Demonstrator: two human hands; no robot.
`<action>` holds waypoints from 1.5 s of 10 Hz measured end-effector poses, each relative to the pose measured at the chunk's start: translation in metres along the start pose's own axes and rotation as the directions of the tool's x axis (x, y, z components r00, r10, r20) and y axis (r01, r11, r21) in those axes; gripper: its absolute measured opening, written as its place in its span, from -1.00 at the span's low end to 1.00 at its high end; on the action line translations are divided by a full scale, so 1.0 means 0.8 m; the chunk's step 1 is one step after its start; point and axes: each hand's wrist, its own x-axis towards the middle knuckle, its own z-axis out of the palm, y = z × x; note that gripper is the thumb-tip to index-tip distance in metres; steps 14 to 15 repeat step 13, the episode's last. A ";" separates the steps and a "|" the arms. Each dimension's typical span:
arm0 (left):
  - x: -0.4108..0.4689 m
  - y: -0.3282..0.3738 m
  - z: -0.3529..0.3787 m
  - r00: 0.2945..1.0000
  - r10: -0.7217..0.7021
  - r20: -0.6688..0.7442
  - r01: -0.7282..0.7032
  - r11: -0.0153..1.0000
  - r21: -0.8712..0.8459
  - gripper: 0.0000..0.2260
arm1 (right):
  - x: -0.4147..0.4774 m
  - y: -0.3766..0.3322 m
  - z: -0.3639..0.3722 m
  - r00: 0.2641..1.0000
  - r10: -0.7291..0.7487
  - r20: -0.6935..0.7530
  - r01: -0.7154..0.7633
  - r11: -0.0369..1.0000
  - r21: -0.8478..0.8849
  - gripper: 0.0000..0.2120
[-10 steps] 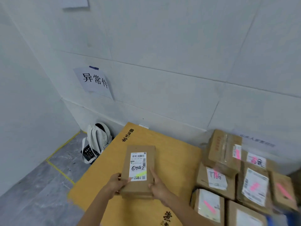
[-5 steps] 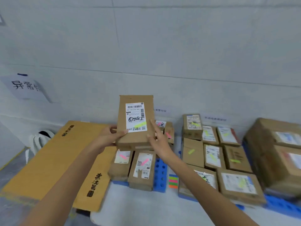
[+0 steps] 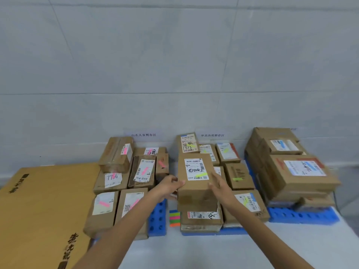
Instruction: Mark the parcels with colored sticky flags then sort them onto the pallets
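I hold a flat brown parcel (image 3: 195, 188) with a white label and a yellow-green flag between both hands. My left hand (image 3: 168, 186) grips its left edge. Along the right edge my right hand (image 3: 220, 188) lies with fingers nearly straight. The parcel hangs over the middle group of parcels (image 3: 241, 176), which carry yellow-green flags and sit on a blue pallet (image 3: 229, 231). Left of it a group with pink flags (image 3: 143, 170) sits on another blue pallet (image 3: 157, 218). A pad of colored sticky flags (image 3: 174, 218) lies between the two pallets.
A large yellow board (image 3: 42, 208) covers the area at the left. Bigger boxes (image 3: 297, 175) are stacked on a third blue pallet (image 3: 303, 215) at the right. Small paper signs (image 3: 143, 135) hang on the white wall behind the groups.
My view swung right from the yellow board to the pallets. Both hands carried the parcel right and down, over the yellow-green group.
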 end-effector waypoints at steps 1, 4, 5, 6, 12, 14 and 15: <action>0.024 -0.006 0.022 1.000 -0.018 0.026 0.017 0.999 0.038 -0.55 | 0.004 0.018 -0.008 1.000 -0.005 0.021 0.005 1.000 -0.027 -0.56; 0.055 -0.024 0.031 0.998 0.043 -0.054 -0.039 0.996 0.074 -0.59 | 0.026 0.047 -0.004 0.996 -0.087 0.035 0.091 0.987 -0.131 -0.51; 0.057 -0.023 0.033 0.988 0.115 -0.102 -0.100 0.985 0.140 -0.58 | 0.034 0.049 -0.008 0.992 -0.129 0.009 0.129 0.977 -0.170 -0.54; 0.056 -0.027 0.036 0.979 0.162 -0.123 -0.136 0.971 0.194 -0.57 | 0.042 0.057 -0.007 0.987 -0.158 0.026 0.160 0.968 -0.194 -0.55; 0.059 -0.015 0.035 0.996 0.062 -0.065 -0.040 0.955 0.293 -0.39 | 0.075 0.055 -0.040 0.984 -0.124 0.128 0.177 0.752 -0.635 -0.53; 0.060 -0.006 0.022 0.992 0.087 -0.096 -0.059 0.963 0.264 -0.34 | 0.079 0.027 -0.065 0.952 -0.294 0.087 0.285 0.742 -0.607 -0.59; 0.060 -0.006 0.022 0.992 0.087 -0.096 -0.059 0.963 0.264 -0.34 | 0.079 0.027 -0.065 0.952 -0.294 0.087 0.285 0.742 -0.607 -0.59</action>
